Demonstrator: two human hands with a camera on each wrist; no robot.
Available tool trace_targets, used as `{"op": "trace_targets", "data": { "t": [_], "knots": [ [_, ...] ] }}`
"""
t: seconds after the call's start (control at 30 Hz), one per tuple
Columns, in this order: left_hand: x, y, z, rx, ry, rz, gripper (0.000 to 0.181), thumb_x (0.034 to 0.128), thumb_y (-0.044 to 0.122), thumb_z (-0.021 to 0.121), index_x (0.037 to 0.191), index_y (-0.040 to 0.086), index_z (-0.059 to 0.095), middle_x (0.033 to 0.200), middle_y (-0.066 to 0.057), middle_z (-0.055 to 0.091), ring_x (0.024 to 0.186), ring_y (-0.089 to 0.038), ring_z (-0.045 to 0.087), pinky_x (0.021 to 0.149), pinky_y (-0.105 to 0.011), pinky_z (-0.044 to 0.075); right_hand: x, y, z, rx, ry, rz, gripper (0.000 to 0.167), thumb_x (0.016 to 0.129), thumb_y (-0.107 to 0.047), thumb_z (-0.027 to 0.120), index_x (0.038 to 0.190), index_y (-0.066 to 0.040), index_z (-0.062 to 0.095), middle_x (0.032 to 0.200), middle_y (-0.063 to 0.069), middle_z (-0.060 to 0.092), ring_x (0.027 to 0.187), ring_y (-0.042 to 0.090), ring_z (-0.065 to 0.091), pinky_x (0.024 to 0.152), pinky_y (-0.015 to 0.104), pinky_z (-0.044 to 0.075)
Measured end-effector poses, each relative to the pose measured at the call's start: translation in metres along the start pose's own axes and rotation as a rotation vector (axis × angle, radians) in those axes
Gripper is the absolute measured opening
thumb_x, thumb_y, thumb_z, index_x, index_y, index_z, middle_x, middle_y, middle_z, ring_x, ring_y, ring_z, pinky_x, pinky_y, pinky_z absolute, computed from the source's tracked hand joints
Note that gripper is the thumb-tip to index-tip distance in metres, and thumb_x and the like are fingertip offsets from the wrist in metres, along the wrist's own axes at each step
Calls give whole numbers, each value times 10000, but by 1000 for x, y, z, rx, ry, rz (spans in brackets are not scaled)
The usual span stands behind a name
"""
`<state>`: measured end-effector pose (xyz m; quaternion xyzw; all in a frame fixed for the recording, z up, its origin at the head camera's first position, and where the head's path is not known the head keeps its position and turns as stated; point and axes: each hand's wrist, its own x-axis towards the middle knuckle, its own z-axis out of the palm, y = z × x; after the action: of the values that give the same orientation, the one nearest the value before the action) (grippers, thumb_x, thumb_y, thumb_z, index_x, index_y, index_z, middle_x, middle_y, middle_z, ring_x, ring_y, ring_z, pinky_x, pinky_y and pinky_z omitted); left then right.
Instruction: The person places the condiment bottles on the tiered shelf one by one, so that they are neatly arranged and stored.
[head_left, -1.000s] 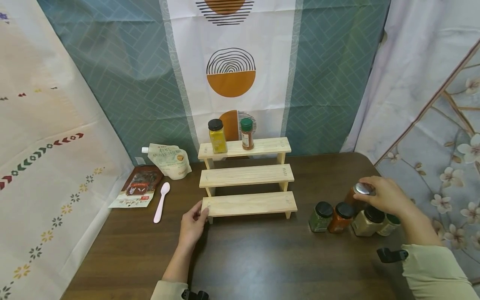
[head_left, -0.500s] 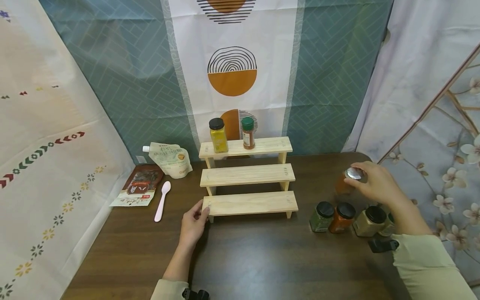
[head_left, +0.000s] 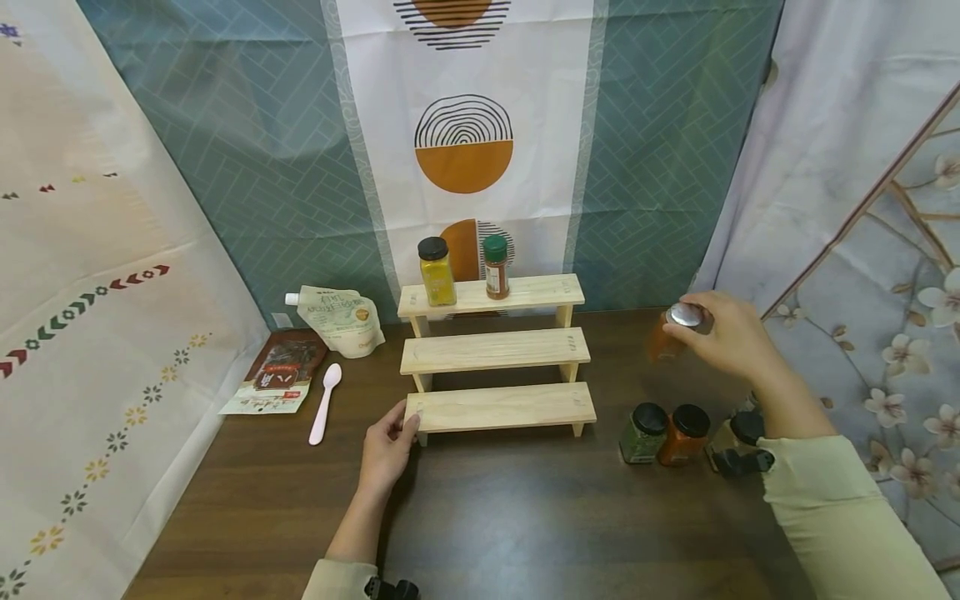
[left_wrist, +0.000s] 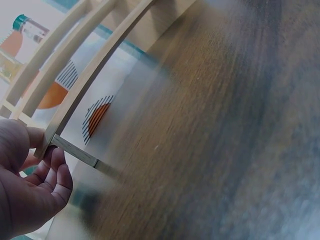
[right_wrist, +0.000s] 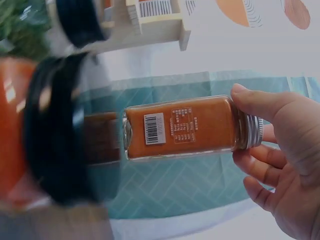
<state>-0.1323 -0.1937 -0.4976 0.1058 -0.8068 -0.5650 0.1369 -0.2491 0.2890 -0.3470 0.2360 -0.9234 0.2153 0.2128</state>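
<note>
Left hand (head_left: 386, 452): grips wooden rack (head_left: 495, 351) at near left end.
Right hand (head_left: 726, 335): pinches silver-lidded orange jar (right_wrist: 182, 127), right of rack.

I count six jars in plain sight: one square yellow-filled jar (head_left: 439, 283) with a black lid (head_left: 432, 247); one slim reddish-brown jar (head_left: 496, 277) with a green lid (head_left: 494, 247); one tall clear orange-brown-filled jar (right_wrist: 187, 127) with a silver metal lid (right_wrist: 254, 131); one green-filled jar (head_left: 639, 446), one orange-red jar (head_left: 677, 448) and one beige jar (head_left: 722, 438), all three black-lidded; that makes four black lids, one green and one silver; I find one pale wooden rack (head_left: 502, 406) with three boards; two bags, being one pale green spouted pouch (head_left: 341, 321) and one flat reddish-brown packet (head_left: 277, 371); one pinkish-white plastic spoon (head_left: 323, 407); one dark brown wooden tabletop (head_left: 540, 517); two sets of fingers, my left fingers (left_wrist: 62, 184) and my right fingers (right_wrist: 261, 169).
</note>
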Motion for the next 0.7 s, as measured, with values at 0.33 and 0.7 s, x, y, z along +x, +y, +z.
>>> {"op": "trace_targets", "data": {
  "t": [0.33,0.7],
  "knots": [
    [0,3,-1,-6,-6,2,402,992,105,665,1353,-62,603,863,-146,645,730,-180,613,603,-195,482,25,-19,-3,31,37,41,486,871,-268,818,1208,50,673,951,213,691,781,326,602,683,486,415],
    [0,2,0,-2,1,-20,417,989,93,666,1371,-58,590,846,-133,639,721,-181,608,587,-204,464,60,-45,-2,68,125,2,457,866,-230,823,1183,66,681,976,224,677,806,330,566,685,453,397]
  ]
}}
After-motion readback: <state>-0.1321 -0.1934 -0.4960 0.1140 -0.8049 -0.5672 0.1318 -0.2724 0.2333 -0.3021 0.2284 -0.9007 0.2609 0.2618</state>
